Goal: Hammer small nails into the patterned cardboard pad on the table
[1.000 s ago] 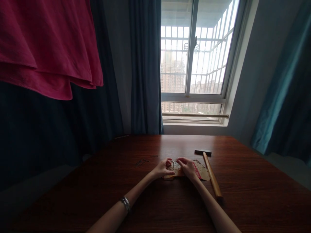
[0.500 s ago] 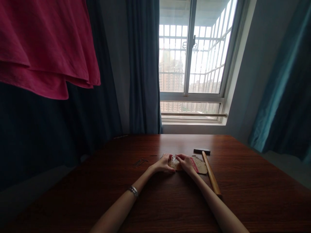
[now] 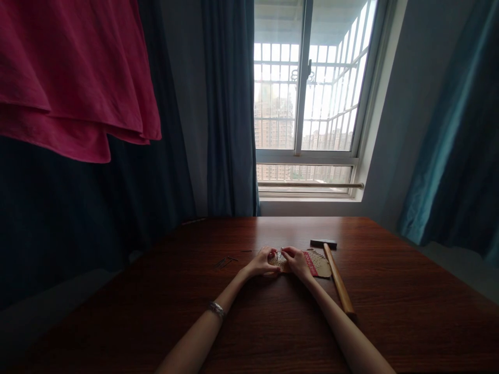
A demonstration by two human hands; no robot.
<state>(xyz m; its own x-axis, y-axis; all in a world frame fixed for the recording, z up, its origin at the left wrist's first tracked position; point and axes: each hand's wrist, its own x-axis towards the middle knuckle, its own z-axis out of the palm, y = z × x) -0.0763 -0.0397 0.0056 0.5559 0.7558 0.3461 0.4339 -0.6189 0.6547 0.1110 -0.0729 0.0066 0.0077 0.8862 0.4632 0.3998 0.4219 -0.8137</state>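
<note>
A tan, dotted insole [image 3: 322, 268] with a red patterned band lies flat on the table, its middle covered by my hands. My left hand [image 3: 262, 262] curls round its left end, thumb at the near edge and fingers at the far side. My right hand [image 3: 298, 261] rests over the insole, with thumb and forefinger pinched on a thin nail [image 3: 281, 253]. Close to my left fingertips stands another thin, upright nail [image 3: 277, 255]. How deep either one sits is too small to make out.
To the right lies a hammer [image 3: 340, 283] with a wooden handle and dark head. Several loose nails [image 3: 225, 262] are on the table [image 3: 257, 322] at left, one more [image 3: 246, 251] behind my left hand. Beyond are a window, curtains and a hanging pink cloth [image 3: 78, 78].
My hands keep nearly the same pose at the insole. The view has shifted slightly, and my left forearm has moved a little to the right.
</note>
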